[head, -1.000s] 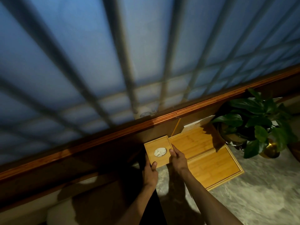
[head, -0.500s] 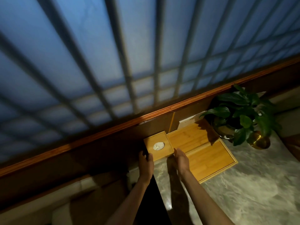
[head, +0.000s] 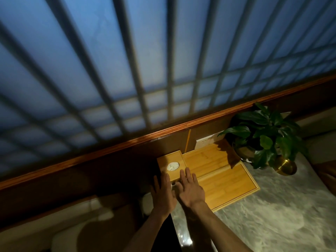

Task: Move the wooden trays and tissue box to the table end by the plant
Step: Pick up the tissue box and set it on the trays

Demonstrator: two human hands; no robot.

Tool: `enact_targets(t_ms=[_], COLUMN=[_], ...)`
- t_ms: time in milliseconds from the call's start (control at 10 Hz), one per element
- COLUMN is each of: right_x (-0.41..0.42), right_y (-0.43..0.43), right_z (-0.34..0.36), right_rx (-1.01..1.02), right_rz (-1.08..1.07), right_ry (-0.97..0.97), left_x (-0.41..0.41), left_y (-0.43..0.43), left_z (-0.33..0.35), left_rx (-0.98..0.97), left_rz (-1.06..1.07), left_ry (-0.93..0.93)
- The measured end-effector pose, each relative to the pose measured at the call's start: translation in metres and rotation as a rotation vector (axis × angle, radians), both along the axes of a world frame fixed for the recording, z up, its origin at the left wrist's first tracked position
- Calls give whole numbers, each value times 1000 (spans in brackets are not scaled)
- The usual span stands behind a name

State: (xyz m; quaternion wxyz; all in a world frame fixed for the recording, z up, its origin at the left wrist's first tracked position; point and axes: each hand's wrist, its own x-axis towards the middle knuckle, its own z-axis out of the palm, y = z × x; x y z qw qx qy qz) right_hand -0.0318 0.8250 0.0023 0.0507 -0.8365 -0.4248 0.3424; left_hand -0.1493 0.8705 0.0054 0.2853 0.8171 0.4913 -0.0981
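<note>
nearly done: box and trays parked by the plant

my left hand lies flat with fingers spread, its tips touching the near edge of the square bamboo tissue box with the round white opening, gripping nothing. my right hand is just as flat and loose, fingertips on the box's near right corner. the box sits at the wall end of the grey marbled desk, touching the two flat bamboo trays lying side by side. just right of them stands the leafy green plant in its brass pot. i judge everything placed; only a last nudge may remain. half a second ago my hands were apart and lower; now they are close together at the box.
</note>
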Motion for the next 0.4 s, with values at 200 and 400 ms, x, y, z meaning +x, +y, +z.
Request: enact_targets(t_ms=[200,400], right_x=[8,34], right_y=[0,23], right_z=[15,41], right_rx=[-78,-181], right_rz=[108,218], right_ry=[-75,37], left_x=[-2,7], left_y=[5,22], left_z=[-1,19], left_rx=[37,-82], left_rz=[-65,-130], left_ry=[143,257])
